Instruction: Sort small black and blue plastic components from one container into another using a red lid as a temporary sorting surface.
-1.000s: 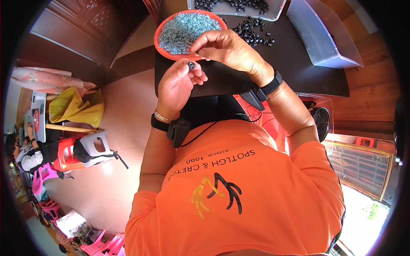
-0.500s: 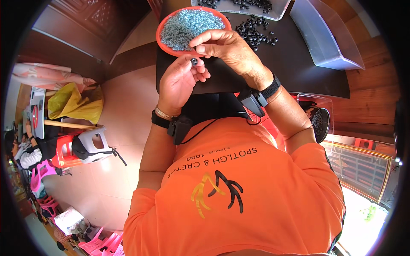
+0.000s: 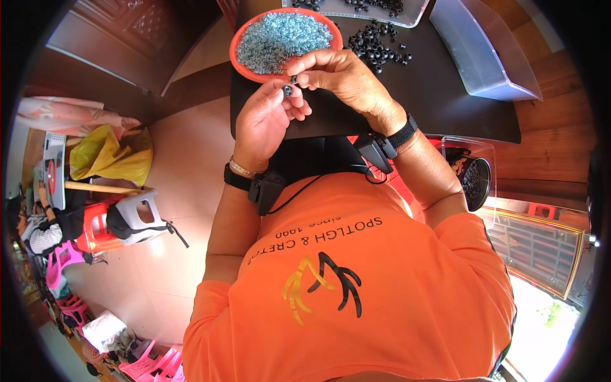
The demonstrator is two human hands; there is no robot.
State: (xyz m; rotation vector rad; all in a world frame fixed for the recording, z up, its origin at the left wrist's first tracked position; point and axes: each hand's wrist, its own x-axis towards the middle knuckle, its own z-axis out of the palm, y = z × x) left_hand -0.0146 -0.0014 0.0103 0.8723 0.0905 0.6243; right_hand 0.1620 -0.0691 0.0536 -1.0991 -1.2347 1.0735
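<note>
My left hand (image 3: 262,121) pinches a small round black plastic piece (image 3: 287,91) with a hole in it, between thumb and fingers, above the near edge of the dark table. Just beyond it, my right hand (image 3: 344,77) is closed at thumb and forefinger on a second small dark piece (image 3: 293,79). Its exact kind is too small to tell. The two pieces are close together; whether they touch I cannot tell. Behind my fingers stands a red bowl (image 3: 338,38) heaped with small shiny metal parts (image 3: 286,38).
Loose black plastic pieces (image 3: 377,48) lie right of the bowl, before a clear bin (image 3: 417,18) holding more. A translucent bin (image 3: 487,57) stands at the table's right. A black container (image 3: 477,181) sits lower right. At left are stools (image 3: 140,216) and another person's arm (image 3: 44,197).
My right fingertips have come slightly down toward the piece in my left hand, and the dark piece between them now shows more. My left hand stays nearly in place.
</note>
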